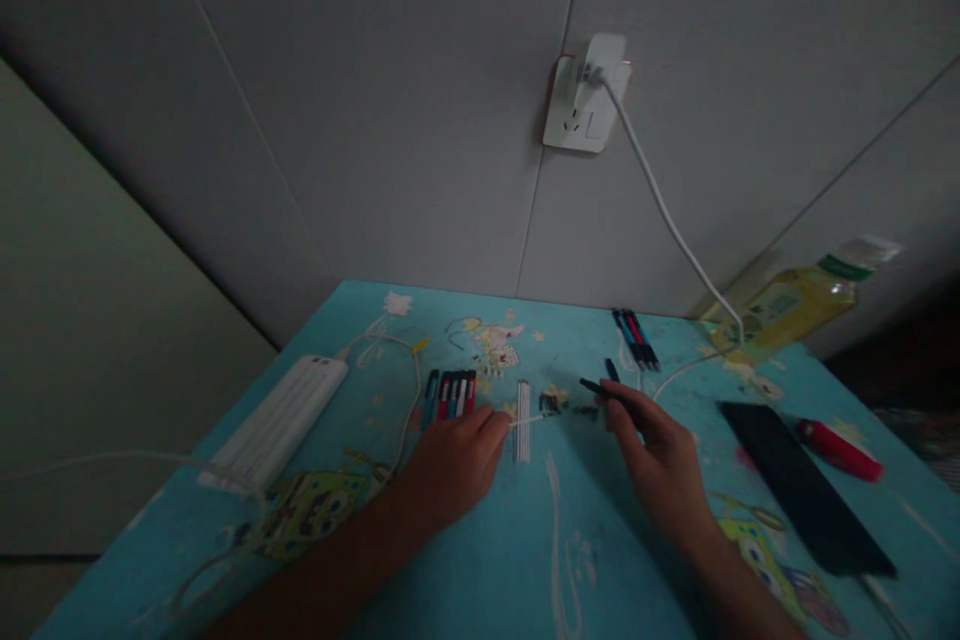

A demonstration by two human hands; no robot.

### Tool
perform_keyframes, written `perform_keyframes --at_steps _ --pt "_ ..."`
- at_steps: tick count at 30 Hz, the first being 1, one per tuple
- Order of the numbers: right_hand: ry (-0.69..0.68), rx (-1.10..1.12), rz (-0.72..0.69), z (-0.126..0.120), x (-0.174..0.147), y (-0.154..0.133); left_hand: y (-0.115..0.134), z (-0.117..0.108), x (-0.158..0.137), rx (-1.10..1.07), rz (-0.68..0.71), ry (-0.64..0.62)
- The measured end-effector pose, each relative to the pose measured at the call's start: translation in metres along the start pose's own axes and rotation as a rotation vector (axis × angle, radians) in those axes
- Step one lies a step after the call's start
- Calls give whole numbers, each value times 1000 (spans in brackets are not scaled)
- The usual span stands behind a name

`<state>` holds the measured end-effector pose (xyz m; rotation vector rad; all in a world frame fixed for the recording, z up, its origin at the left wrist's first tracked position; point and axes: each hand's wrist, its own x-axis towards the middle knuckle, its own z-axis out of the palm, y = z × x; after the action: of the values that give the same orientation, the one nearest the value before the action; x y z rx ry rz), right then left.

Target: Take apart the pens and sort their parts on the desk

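Observation:
My left hand [461, 460] is closed in a pinch on a thin white pen refill [531, 419], its tip pointing right. In my right hand [664, 455] is a dark pen barrel [596, 388], held between thumb and fingers and pointing left. Several white refills [523, 430] lie side by side just right of my left hand. Behind that hand is a row of coloured pen barrels [450, 390], partly hidden by it. Small dark pen parts [551, 403] lie in little piles between my hands. Another dark pen piece [612, 370] rests behind my right fingers.
Several assembled pens [636, 338] lie at the back right. A white power strip [277, 420] with cables is on the left. To the right are a bottle of yellow liquid [799, 310], a dark flat slab [806, 485] and a red object [840, 450]. A charger [600, 60] sits in the wall socket.

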<state>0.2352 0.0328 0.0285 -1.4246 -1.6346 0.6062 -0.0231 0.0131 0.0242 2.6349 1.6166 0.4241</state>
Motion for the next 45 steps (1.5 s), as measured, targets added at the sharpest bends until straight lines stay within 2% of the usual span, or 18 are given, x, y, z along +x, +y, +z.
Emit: perform_keyframes --at_steps 3,8,12,18,25,36,40,45 --pt "55 -137 -36 -4 5 7 0 0 0 -15 22 4" --pt "132 -550 -176 -8 18 28 1 -3 -1 -20 26 2" --pt "107 -762 -236 -9 32 40 2 -2 -1 -14 28 12" --pt "26 -912 -265 -4 44 45 2 0 -1 -7 37 13" --pt "17 -982 -269 2 44 43 4 -6 0 7 31 -8" --pt "59 -995 -242 5 44 41 2 0 -1 8 59 15" --pt "71 -959 -246 1 42 36 2 -1 -1 10 53 -6" --pt "156 -856 -259 -11 38 34 3 -3 -1 17 41 -19"
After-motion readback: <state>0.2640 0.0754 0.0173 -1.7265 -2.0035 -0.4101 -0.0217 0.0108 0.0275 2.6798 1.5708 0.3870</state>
